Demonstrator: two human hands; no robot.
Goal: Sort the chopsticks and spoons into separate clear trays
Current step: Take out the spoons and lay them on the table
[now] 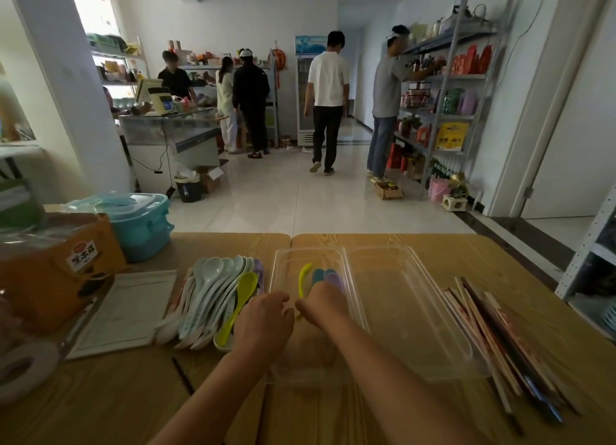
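Two clear trays stand side by side on the wooden table. The left tray (283, 257) holds a blue spoon (318, 273) and a purple spoon (334, 277). My right hand (320, 303) is over this tray and pinches a yellow-green spoon (304, 276) by its handle, bowl end pointing away. My left hand (263, 323) hovers with fingers curled at the tray's left wall, holding nothing I can see. A pile of white, green and purple spoons (213, 298) lies left of the tray. The right tray (410, 298) is empty. Chopsticks (493, 338) lie in a heap right of it.
An orange cardboard box (56, 271), a teal plastic container (140, 224) and a white framed sheet (126, 311) sit at the table's left. A tape roll (23, 368) lies at the near left. Several people stand by shelves across the room.
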